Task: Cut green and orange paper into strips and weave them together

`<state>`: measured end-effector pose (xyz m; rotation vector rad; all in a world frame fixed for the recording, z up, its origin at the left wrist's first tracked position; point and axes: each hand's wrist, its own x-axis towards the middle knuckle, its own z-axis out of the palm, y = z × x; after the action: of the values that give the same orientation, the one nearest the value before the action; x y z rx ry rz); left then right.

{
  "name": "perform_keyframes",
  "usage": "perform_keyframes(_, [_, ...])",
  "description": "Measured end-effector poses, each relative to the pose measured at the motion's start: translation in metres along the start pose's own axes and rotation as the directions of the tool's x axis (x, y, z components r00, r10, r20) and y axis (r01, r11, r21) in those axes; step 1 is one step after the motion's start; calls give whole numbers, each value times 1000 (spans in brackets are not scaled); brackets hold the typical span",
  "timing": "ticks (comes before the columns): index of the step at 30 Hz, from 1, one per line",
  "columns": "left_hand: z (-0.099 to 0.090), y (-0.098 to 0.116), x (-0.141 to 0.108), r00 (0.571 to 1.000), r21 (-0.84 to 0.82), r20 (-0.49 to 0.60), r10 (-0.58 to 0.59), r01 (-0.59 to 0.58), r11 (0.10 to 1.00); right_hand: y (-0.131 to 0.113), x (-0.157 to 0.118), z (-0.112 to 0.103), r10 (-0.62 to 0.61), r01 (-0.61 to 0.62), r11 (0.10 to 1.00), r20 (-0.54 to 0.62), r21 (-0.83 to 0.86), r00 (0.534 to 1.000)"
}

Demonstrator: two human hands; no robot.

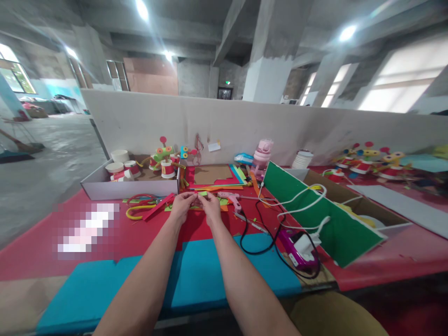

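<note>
Left hand (182, 206) and right hand (211, 206) look pinched nearly closed on a green scrap (203, 193) over the table (135, 240), just left of the glue gun (235, 200). Fiddly shaping step, I reckon; next move probably needs steady fingertips.

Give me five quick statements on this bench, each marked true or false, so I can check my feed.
1. The left hand and right hand are close together at a small green piece. True.
2. The pink glue gun is in the left hand. False: the glue gun lies to the right of the right hand.
3. A white plug is at the purple power block. True.
4. The pink bottle stands at the table's near edge. False: the bottle stands at the back, by the partition.
5. A green-headed figure is at the left-hand box. True.
</note>
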<state>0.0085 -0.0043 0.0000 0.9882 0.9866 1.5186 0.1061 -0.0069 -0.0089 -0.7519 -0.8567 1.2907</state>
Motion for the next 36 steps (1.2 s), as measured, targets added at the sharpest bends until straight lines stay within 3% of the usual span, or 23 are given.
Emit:
perform_keyframes(8, [0, 3, -3, 998, 98, -47, 29, -25, 995, 2, 2, -4, -56, 54, 998, -53, -45, 997])
perform_keyframes(17, [1, -1, -1, 999, 1, -38, -7, 7, 1000, 1, 1, -2, -47, 48, 999, -36, 18, 998])
perform_keyframes(23, [1, 5, -2, 999, -54, -46, -7, 4, 999, -9, 3, -6, 108, -79, 970, -116, 229, 987])
perform_keyframes(29, [1, 8, -4, 999, -81, 3, -40, 40, 996, -3, 2, -6, 187, -191, 949, 37, 250, 982])
perform_keyframes(36, [1, 9, -3, 1000, -57, -8, -26, 26, 998, -3, 1, -8, 200, -214, 942, 79, 258, 977])
